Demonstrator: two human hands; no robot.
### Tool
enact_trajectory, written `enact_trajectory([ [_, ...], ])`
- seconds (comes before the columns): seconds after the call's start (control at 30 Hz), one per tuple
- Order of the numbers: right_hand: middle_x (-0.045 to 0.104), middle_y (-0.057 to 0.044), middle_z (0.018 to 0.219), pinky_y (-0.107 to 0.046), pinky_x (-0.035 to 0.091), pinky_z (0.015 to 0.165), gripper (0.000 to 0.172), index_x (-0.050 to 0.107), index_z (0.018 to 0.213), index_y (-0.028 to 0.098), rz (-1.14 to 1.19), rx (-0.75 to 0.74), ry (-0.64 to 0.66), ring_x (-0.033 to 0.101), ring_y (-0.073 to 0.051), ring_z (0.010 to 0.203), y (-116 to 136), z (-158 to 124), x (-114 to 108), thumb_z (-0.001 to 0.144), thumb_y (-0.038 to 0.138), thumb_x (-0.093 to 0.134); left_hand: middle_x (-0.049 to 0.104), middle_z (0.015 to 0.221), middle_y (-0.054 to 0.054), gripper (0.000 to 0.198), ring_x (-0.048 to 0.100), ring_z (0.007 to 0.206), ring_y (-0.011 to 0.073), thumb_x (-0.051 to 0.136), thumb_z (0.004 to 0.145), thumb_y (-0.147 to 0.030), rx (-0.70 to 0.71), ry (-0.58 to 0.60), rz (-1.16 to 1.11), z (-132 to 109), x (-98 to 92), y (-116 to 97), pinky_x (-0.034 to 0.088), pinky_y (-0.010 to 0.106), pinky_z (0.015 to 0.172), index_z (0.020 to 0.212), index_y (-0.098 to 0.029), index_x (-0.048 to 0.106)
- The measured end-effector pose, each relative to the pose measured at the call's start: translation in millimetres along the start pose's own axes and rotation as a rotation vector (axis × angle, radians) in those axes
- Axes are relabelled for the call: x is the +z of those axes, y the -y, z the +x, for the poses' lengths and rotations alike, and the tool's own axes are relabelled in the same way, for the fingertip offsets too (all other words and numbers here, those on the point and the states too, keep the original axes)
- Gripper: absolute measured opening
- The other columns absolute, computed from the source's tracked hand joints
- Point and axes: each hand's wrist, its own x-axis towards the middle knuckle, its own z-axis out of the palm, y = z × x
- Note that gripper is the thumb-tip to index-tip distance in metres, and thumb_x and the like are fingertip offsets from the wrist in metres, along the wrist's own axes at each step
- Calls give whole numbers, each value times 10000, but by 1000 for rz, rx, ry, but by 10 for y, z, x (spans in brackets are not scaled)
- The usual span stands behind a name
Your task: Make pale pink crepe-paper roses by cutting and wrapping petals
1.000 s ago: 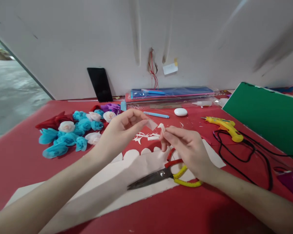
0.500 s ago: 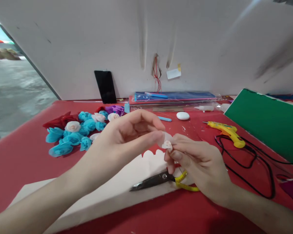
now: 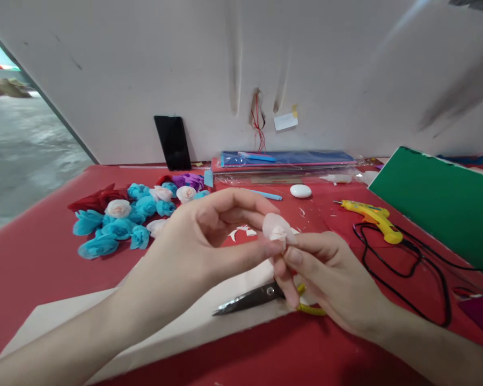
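A small pale pink paper flower (image 3: 277,228) is held between both hands above the table, with one broad petal standing up at its back. My left hand (image 3: 221,236) closes thumb and fingers on the flower's left side. My right hand (image 3: 330,268) pinches its base from the right, hiding the lower part. Below the hands lie black-bladed scissors (image 3: 251,298) with yellow handles, partly covered by my right fingers. They rest on a sheet of pale paper (image 3: 177,311).
Blue, white, red and purple paper flowers (image 3: 116,229) are heaped at left. A yellow glue gun (image 3: 372,217) with a black cord and a green board (image 3: 438,209) are at right. A phone (image 3: 172,142) leans on the wall beside wrapped paper packs (image 3: 298,158). A white oval object (image 3: 300,191) sits mid-table.
The broad petal now stands up more visibly behind the flower. My left hand has dropped slightly and its thumb has moved to the flower's base. White paper scraps now show behind it.
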Motion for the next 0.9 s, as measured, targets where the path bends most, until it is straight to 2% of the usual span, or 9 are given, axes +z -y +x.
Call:
enact_trajectory([
  [0.1,566,64,514,-186,417,543,249,725,768,191,146,73,37,485,-59,492,-29,7,-7,934,366,662,721,673,-104,115,707,601,75,794,815,-236,-40,18,-54,-8,-10,34,586,117,627,856,-271,693],
  [0.23,588,54,547,-183,399,513,248,729,784,193,142,90,10,497,-59,495,-20,19,17,935,374,652,714,671,-101,114,709,611,76,788,828,-285,-59,12,-90,-3,-12,60,591,119,646,863,-268,681],
  [0.33,603,50,572,-168,397,517,284,698,722,197,-60,14,-57,503,-55,521,26,9,59,962,308,596,707,697,-110,103,688,630,49,786,829,-243,-38,-30,-94,0,-7,79,566,73,630,848,-275,689],
  [0.47,596,48,555,-150,368,459,348,608,597,179,-548,-120,-217,498,-54,506,99,-10,117,941,165,551,722,753,-113,135,683,691,40,806,798,-201,6,-129,-81,-15,23,104,534,33,600,824,-286,705],
  [0.57,610,28,574,-165,394,467,313,621,615,161,-885,-344,-288,531,-69,526,103,-27,126,916,99,563,717,736,-111,168,681,690,49,802,776,-140,27,-199,-54,-33,75,112,561,59,634,805,-273,704],
  [0.67,622,-15,603,-222,441,526,258,667,695,120,-1147,-566,-301,545,-105,554,69,-49,107,929,93,563,720,736,-113,198,693,717,46,779,767,-81,86,-242,-6,-55,132,114,560,45,667,785,-258,693],
  [0.77,655,-50,641,-258,472,572,223,686,789,88,-1236,-658,-294,573,-133,591,39,-65,77,959,97,540,732,763,-120,225,697,707,41,767,774,-68,154,-267,12,-87,168,118,563,43,677,820,-275,693],
  [0.9,686,-65,697,-277,485,605,217,681,848,116,-1140,-647,-249,607,-161,669,16,-65,26,985,117,512,755,834,-135,306,709,748,45,770,747,-34,232,-285,63,-142,187,113,575,55,738,868,-310,714],
])
